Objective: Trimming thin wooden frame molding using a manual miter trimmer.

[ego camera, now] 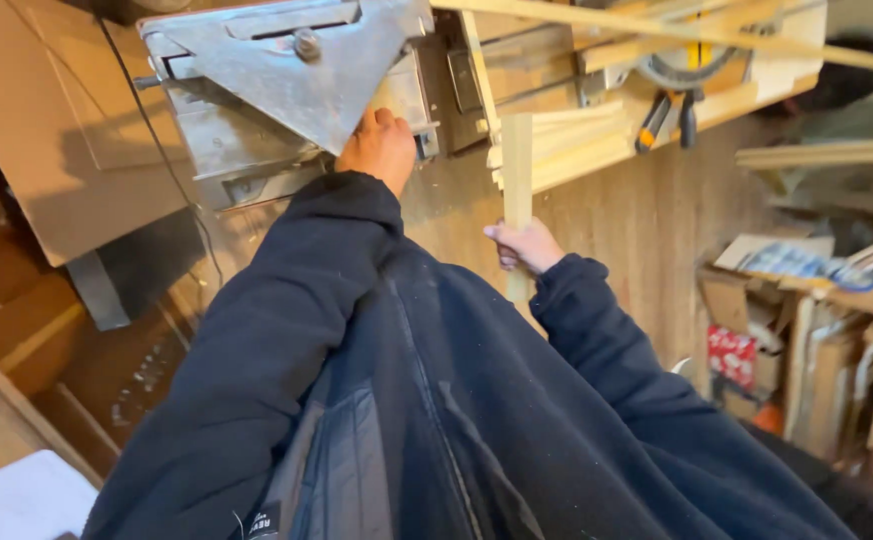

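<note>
My left hand (380, 146) reaches forward under the grey metal guard (302, 60) of a table saw; its fingers are hidden beneath the metal, so what they touch is unclear. My right hand (525, 246) is closed around a narrow pale wooden strip (517, 165), held upright close to my body. The strip's top end points toward a stack of similar strips (567, 140) on the bench. Both arms wear dark blue fleece sleeves that fill the lower frame.
A wooden bench (717, 100) holds long slats, a round blade and orange-handled tools (654, 120). Cardboard boxes and scrap boards (797, 330) crowd the right side. A black cable (172, 170) hangs down the saw's left side over a dusty floor.
</note>
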